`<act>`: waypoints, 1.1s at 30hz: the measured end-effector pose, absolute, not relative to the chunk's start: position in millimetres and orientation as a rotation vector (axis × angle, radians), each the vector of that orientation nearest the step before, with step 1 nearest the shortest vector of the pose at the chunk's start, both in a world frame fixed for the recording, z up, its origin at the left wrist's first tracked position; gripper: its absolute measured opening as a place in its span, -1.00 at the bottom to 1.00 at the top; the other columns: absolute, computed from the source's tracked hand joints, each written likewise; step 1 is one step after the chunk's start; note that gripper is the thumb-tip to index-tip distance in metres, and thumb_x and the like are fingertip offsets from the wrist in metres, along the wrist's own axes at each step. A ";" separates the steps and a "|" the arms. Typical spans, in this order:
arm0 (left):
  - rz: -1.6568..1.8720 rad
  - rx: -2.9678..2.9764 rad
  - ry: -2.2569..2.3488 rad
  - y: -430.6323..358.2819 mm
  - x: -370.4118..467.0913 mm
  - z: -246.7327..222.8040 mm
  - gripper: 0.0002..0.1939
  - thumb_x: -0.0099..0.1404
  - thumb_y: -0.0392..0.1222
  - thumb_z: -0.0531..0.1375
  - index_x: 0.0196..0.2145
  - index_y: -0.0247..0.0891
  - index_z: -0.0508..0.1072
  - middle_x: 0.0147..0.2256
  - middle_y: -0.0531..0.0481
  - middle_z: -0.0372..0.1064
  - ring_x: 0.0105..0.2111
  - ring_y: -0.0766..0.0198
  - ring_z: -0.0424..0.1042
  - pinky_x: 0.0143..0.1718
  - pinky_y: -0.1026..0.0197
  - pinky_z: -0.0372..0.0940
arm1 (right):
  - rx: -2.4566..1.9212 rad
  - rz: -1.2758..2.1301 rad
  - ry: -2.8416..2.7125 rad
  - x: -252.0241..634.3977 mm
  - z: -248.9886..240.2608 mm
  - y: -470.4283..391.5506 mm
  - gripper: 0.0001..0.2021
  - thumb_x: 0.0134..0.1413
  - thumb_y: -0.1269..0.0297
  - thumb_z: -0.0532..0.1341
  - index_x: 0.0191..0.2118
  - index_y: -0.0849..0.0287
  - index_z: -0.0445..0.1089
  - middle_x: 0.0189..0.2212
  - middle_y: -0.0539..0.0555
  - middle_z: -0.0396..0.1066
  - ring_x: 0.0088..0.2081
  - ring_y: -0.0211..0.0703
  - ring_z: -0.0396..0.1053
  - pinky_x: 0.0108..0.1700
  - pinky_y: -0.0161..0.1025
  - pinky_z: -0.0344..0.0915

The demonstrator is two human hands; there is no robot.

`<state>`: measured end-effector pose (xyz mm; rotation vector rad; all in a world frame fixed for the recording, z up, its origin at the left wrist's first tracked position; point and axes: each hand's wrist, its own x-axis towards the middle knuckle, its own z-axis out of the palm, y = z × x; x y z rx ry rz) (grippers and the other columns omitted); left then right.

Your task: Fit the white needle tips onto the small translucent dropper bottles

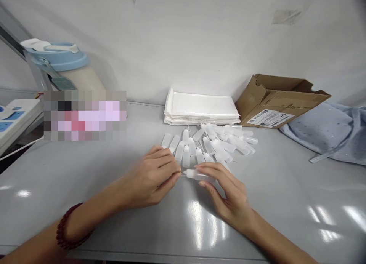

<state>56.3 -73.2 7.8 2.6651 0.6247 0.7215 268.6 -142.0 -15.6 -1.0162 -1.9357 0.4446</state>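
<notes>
A small translucent bottle with a white tip point(197, 175) lies sideways between my hands, its tip toward the left. My right hand point(228, 188) holds its body between thumb and fingers. My left hand point(157, 176) is closed in a pinch at the tip end, on something thin that is too small to make out. Just beyond both hands, several similar small bottles point(186, 156) are spread on the grey table point(114, 226), denser in a heap toward the right.
Behind the bottles is a stack of white padded envelopes point(203, 104). An open cardboard box point(280, 100) stands right of it, beside grey-blue cloth point(328, 130). At the left are a blue-lidded tumbler point(65, 62), a blurred-out patch and a power strip point(17, 115).
</notes>
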 end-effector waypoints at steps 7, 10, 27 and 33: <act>0.911 2.740 1.114 -49.0 30.3 23.5 -0.85 0.25 -0.32 0.08 -0.48 -0.27 0.35 -0.55 0.05 0.34 -0.48 0.27 0.29 -0.34 0.16 0.13 | -1.142 0.179 -2.127 262.2 -23.0 -131.0 -0.59 0.15 0.49 0.10 0.13 0.23 0.13 0.02 0.30 0.25 0.05 0.06 0.22 -0.02 0.05 0.29; 0.890 2.753 1.329 -42.7 25.6 21.8 -0.80 0.23 -0.31 0.05 -0.54 -0.25 0.32 -0.57 0.04 0.36 -0.49 0.24 0.30 -0.36 0.15 0.11 | -1.211 0.037 -2.268 255.4 -21.1 -117.7 -0.65 0.20 0.40 0.07 0.11 0.27 0.18 0.02 0.35 0.26 0.01 0.12 0.24 -0.08 0.10 0.31; -0.073 2.516 1.290 -50.5 29.5 14.5 -0.70 0.30 -0.24 -0.07 -0.58 -0.25 0.19 -0.59 0.02 0.29 -0.56 0.25 0.27 -0.51 0.23 -0.02 | -1.251 -0.189 -2.442 250.7 -23.7 -100.0 -0.83 0.23 0.31 0.07 -0.28 0.28 0.34 -0.18 0.29 0.39 -0.18 0.02 0.32 -0.20 -0.06 0.23; -0.035 2.420 1.247 -50.0 26.8 10.6 -0.71 0.30 -0.18 -0.05 -0.55 -0.24 0.24 -0.58 0.05 0.30 -0.58 0.29 0.23 -0.53 0.23 -0.06 | -1.406 -0.403 -2.383 245.5 -28.5 -105.4 -0.89 0.18 0.41 0.06 -0.32 0.26 0.32 -0.31 0.24 0.41 -0.28 0.00 0.27 -0.27 -0.10 0.17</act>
